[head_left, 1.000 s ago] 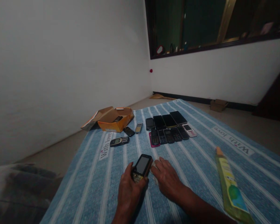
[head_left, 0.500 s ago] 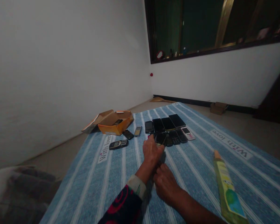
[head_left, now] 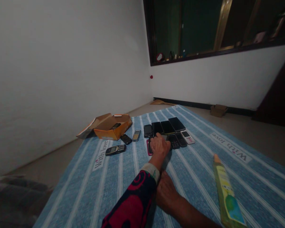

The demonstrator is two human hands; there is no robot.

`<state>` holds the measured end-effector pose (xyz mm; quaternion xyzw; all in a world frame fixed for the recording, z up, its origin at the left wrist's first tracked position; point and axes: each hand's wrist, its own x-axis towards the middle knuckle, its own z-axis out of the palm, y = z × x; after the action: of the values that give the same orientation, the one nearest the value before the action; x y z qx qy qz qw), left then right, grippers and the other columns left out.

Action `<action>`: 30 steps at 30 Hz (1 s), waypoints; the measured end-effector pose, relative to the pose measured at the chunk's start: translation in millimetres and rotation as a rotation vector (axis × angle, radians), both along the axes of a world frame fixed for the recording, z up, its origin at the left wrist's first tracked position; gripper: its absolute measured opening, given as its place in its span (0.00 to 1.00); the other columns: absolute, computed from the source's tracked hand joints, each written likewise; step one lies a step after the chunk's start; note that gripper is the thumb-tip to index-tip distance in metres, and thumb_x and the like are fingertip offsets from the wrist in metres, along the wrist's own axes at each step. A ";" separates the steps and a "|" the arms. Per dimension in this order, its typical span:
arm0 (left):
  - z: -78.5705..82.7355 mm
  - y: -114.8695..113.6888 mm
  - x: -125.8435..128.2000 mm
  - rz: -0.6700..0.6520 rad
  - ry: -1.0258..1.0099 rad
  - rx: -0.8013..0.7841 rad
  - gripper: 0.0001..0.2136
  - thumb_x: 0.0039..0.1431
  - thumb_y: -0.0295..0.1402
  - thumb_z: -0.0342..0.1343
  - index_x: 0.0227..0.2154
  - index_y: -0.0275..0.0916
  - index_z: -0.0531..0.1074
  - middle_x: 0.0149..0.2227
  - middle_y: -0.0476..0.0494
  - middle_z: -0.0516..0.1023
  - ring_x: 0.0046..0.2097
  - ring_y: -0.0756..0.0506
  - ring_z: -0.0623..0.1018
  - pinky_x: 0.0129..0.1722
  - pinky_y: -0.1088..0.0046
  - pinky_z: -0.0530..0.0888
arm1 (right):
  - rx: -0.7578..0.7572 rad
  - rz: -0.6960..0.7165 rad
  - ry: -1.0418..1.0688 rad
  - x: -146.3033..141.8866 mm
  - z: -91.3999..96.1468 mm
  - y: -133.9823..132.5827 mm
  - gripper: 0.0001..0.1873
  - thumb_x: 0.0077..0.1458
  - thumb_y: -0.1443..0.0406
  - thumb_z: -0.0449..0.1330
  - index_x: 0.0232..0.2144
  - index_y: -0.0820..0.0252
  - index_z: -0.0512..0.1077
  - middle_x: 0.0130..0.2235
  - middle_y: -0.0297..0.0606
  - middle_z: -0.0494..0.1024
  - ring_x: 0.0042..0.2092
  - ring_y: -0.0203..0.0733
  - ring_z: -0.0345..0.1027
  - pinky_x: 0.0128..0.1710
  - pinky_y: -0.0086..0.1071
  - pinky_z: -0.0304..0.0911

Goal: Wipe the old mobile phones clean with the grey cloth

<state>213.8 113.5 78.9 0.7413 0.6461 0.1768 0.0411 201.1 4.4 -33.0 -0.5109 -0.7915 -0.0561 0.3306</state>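
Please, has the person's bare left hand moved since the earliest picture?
Yes. Against the blue, white-striped cloth, the bare left hand has moved forward and somewhat right, to the nearer row of mostly dark phones.

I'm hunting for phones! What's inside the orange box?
Inside the orange box is what looks like one dark phone. The box's near side hides the bottom, so anything lower can't be seen.
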 end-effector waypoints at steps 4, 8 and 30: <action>-2.7 0.6 5.7 0.008 -0.003 -0.010 0.19 0.53 0.31 0.55 0.47 0.27 0.65 0.42 0.26 0.76 0.49 0.34 0.74 0.45 0.61 0.68 | 0.036 0.023 0.050 -2.2 5.0 -1.1 0.16 0.58 0.70 0.53 0.46 0.58 0.75 0.43 0.43 0.81 0.50 0.50 0.70 0.54 0.43 0.61; -10.1 1.8 13.1 0.013 -0.004 -0.003 0.21 0.53 0.32 0.56 0.49 0.30 0.63 0.46 0.27 0.73 0.51 0.35 0.73 0.45 0.62 0.71 | 0.088 0.058 0.040 0.8 4.0 -1.7 0.15 0.61 0.70 0.50 0.41 0.56 0.76 0.36 0.42 0.81 0.42 0.48 0.72 0.48 0.41 0.65; -12.8 -7.1 -3.2 -0.066 -0.003 -0.062 0.29 0.48 0.51 0.63 0.47 0.36 0.66 0.49 0.33 0.72 0.53 0.35 0.70 0.46 0.64 0.71 | 0.118 0.052 0.156 -4.3 8.2 0.9 0.13 0.59 0.70 0.50 0.36 0.57 0.75 0.40 0.42 0.80 0.45 0.48 0.71 0.52 0.43 0.63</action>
<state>210.6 106.4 66.1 0.7605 0.6262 0.1564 0.0706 196.8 5.4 -24.8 -0.4726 -0.7718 -0.0542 0.4220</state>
